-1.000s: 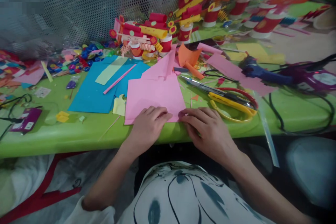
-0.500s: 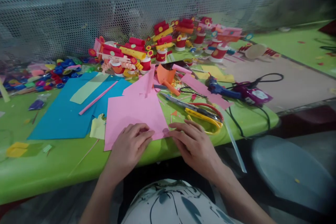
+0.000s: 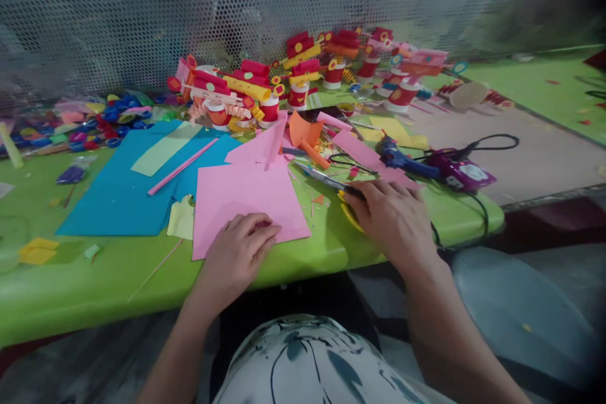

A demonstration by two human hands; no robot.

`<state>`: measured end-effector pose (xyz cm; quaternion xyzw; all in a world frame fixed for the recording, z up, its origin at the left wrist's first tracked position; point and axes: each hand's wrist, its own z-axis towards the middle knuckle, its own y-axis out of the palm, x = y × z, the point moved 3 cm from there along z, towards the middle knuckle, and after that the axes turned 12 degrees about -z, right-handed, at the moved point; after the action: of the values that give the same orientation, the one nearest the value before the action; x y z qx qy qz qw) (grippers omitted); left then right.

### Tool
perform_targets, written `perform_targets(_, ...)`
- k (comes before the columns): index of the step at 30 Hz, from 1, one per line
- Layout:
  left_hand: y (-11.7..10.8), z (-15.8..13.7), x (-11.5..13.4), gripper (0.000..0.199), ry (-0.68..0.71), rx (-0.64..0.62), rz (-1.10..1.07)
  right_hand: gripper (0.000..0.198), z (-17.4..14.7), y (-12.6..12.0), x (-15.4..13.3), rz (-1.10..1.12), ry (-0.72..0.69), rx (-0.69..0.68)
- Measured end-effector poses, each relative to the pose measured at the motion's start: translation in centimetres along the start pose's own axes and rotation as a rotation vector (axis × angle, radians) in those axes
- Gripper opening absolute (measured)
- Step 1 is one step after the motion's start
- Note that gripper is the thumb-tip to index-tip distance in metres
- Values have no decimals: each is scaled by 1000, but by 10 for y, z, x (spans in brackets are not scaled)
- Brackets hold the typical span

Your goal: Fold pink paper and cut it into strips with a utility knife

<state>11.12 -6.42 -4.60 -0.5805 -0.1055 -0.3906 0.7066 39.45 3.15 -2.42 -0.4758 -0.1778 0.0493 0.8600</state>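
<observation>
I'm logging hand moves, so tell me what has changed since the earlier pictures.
The right hand came off the near right corner of the pink sheet, moving right and forward; it now lies over the handles of the scissors, its grip hidden. The left hand stays on the sheet; the sheet and blue paper lie as before.

Pink paper (image 3: 241, 192), blue sheets (image 3: 111, 192), green table (image 3: 312, 262)
</observation>
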Motion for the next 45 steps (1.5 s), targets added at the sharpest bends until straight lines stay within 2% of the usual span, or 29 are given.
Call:
perform_targets(4, 0, 1, 1, 32, 15, -31, 45, 33, 0, 14, 2, 32, -23, -28)
perform_targets(8, -1, 4, 8, 47, 21, -121, 175, 33, 2, 20, 6, 81, -23, -48)
perform_targets(10, -3, 6, 13, 52, 37, -170, 256, 34, 2, 12, 8, 102, -7, -47)
perform_targets(13, -6, 13, 18, 47, 69, -194, 299, 38, -6, -15, 12, 133, 27, -42)
perform_targets(16, -6, 18, 17, 45, 113, -191, 190, 41, -27, -41, 14, 246, 46, -61)
perform_targets(19, -3, 20, 11, 44, 142, -205, 69, 39, -57, -52, 7, 364, -43, -87)
perform_targets(22, -1, 18, 6, 46, 135, -217, 20, 37, -82, -49, -3, 373, -65, -86)
perform_targets(25, 0, 17, 4, 47, 131, -215, 0, 38, -93, -42, -9, 299, -60, -77)
perform_targets(34, 2, 15, 3, 37, 169, -158, -10, 40, -82, -40, -17, 183, -39, -53)
perform_targets(45, 1, 18, 0, 23, 89, -167, -91, 39, -83, -33, -20, 182, -41, -77)
